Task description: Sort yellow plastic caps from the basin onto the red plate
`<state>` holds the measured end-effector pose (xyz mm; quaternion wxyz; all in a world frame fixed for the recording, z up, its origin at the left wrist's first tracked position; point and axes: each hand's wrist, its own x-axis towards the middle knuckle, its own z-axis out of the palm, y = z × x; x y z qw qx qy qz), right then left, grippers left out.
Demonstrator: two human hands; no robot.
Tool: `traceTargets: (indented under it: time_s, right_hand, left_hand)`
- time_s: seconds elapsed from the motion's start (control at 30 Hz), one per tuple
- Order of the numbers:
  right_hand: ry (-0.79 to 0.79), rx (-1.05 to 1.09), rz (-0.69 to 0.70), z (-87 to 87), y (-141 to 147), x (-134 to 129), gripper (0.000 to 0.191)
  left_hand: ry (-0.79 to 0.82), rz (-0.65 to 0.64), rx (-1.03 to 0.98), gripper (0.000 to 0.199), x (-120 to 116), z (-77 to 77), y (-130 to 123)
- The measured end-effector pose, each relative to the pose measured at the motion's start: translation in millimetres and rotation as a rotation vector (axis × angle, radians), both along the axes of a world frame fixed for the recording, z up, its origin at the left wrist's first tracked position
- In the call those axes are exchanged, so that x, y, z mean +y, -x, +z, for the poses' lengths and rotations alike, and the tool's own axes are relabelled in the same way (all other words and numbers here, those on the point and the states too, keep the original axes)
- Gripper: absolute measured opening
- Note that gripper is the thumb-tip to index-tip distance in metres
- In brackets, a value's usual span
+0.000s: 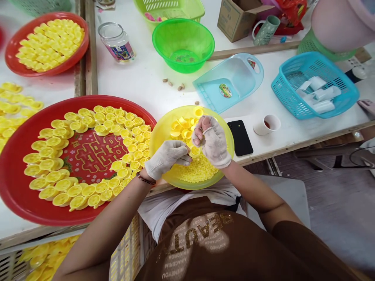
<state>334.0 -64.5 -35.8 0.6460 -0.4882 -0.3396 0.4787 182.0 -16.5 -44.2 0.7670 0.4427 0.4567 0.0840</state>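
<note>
A translucent yellow bowl [158, 121] at the table's front edge holds larger yellow cup-shaped pieces [180, 128] at the back and many tiny yellow pieces [195, 171] in front. Over its left part is my left hand [170, 157], in a white glove with bare fingertips, its fingers pinched together; whatever they hold is too small to name. My right hand [212, 140], gloved the same way, is curled above the bowl's right side, its contents hidden. Left of the bowl, a large red tray [14, 195] carries yellow cup pieces [77, 202] arranged in a ring around its printed centre.
Behind the bowl are a green basin [183, 37], a blue dustpan [231, 82] and a glass jar [117, 43]. To the right lie a black phone [240, 137], a paper cup [267, 125] and a blue basket [315, 84]. A red bowl [47, 43] of yellow pieces stands back left.
</note>
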Motion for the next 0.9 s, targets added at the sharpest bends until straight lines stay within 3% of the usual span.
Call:
traceTargets:
  time_s: [0.1,0.33,0.43,0.5,0.57,0.67,0.73,0.8,0.9]
  right_hand:
    - [0.024,-0.089,0.035,-1.7,-11,-8,0.038]
    - [-0.026,-0.646,0.233,-15.1,-29,-31,0.017]
    - [-0.030,-0.727,0.248,-19.5,-30,-32,0.017]
    - [-0.006,-0.748,0.245,-21.2,-31,-31,0.019]
    - [0.003,-0.753,0.234,-22.4,-31,-28,0.021]
    - [-0.006,-0.743,0.221,-22.9,-28,-27,0.022]
    - [0.002,-0.732,0.238,-22.3,-25,-28,0.021]
    - [0.020,-0.725,0.251,-21.5,-21,-30,0.021]
    - [0.008,-0.801,0.233,-22.9,-19,-32,0.020]
  left_hand:
    - [0.023,0.027,-0.019,0.007,0,1.1,6]
    - [0.121,0.040,-0.138,0.011,0,-3.3,12]
    - [0.059,0.062,-0.133,0.011,-3,-4.9,10]
    - [-0.151,0.077,-0.069,0.016,-6,-2.7,11]
    - [-0.487,0.050,0.009,0.026,-11,1.7,12]
    - [-0.997,-0.097,0.107,0.041,-20,8.0,12]
    - [-1.240,-0.194,0.198,0.042,-27,9.9,10]
    - [-1.373,-0.247,0.278,0.036,-32,11.0,9]
    - [-1.395,-0.233,0.321,0.030,-32,17.0,20]
